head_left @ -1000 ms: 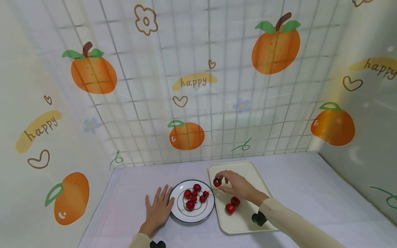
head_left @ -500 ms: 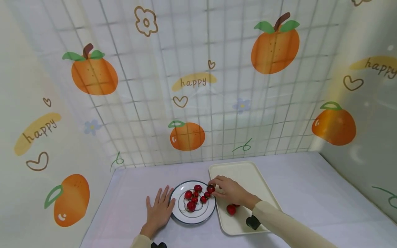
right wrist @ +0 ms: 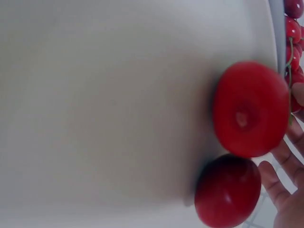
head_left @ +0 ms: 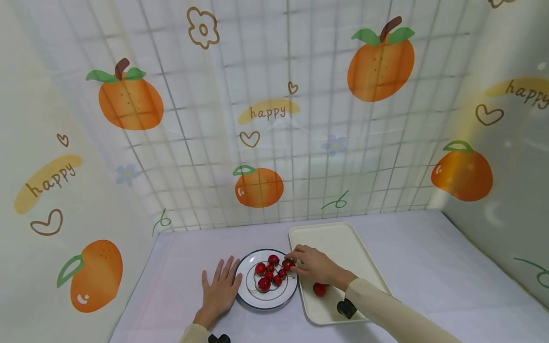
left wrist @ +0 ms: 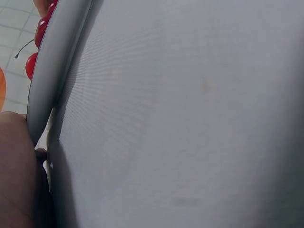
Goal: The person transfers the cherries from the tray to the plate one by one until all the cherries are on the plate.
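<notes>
My right hand [head_left: 316, 267] reaches over the plate's right rim, with thumb and fingertips pinching a round red fruit [head_left: 288, 264] at the edge of the pile. The white plate [head_left: 262, 302] with a dark blue rim holds several red fruits, including small cherries [head_left: 277, 280] with thin stems. My left hand [head_left: 218, 291] lies flat on the table, fingers spread, thumb against the plate's left rim. In the right wrist view, two larger red fruits, one bright [right wrist: 259, 107] and one darker [right wrist: 228, 192], sit on the cream tray [head_left: 326, 232]. The right hand partly hides them in the head view.
The tray stands right beside the plate on a pale tablecloth [head_left: 411, 267]. A gridded back wall [head_left: 300, 157] and side panels with printed oranges enclose the table.
My right hand has carried the red fruit leftward from above the tray to the plate's right side. Small cherries there have shifted slightly toward the middle. The left hand stays put.
</notes>
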`<state>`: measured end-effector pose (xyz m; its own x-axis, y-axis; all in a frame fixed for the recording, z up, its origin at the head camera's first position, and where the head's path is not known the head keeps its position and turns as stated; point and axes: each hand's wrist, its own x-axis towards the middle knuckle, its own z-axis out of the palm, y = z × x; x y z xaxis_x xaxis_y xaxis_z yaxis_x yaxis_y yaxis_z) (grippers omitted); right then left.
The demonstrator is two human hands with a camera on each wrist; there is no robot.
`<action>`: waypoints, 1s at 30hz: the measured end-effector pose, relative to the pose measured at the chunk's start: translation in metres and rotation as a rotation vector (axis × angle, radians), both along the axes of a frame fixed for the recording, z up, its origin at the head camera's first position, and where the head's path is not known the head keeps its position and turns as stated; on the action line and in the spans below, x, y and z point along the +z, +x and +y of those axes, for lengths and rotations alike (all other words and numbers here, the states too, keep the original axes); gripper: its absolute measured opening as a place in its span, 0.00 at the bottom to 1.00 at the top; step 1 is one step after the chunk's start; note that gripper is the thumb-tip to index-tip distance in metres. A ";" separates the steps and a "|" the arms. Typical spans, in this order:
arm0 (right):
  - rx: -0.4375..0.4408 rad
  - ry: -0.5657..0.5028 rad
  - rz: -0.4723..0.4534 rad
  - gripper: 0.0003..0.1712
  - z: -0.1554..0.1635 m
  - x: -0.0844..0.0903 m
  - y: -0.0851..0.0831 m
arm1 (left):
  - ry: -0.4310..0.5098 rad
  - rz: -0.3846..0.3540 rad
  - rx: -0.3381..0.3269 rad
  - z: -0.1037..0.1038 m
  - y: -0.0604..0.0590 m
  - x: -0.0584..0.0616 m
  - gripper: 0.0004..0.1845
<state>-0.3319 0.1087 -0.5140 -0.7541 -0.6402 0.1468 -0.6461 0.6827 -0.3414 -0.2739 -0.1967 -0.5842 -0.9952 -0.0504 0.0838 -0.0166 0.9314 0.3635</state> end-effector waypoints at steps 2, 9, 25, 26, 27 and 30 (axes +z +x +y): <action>-0.003 -0.002 -0.002 0.21 0.000 0.001 0.000 | 0.002 0.008 -0.002 0.000 -0.001 0.000 0.33; -0.030 -0.061 -0.048 0.20 0.009 0.005 0.001 | -0.003 0.010 0.000 0.001 -0.001 0.000 0.33; 0.052 -0.103 -0.178 0.15 0.048 0.014 0.002 | 0.003 0.003 -0.005 0.000 0.003 0.005 0.33; 0.076 -0.108 -0.189 0.15 0.050 0.014 0.002 | 0.004 0.003 -0.005 0.000 0.003 0.005 0.33; 0.097 -0.112 -0.205 0.14 0.052 0.015 0.002 | 0.000 -0.001 -0.001 0.000 0.002 0.005 0.33; 0.155 -0.122 -0.256 0.14 0.058 0.016 0.001 | -0.002 -0.005 -0.004 0.000 0.001 0.005 0.32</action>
<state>-0.3309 0.1667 -0.4983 -0.6710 -0.7399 0.0479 -0.6218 0.5265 -0.5798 -0.2726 -0.1969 -0.5789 -0.9958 -0.0461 0.0790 -0.0145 0.9324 0.3612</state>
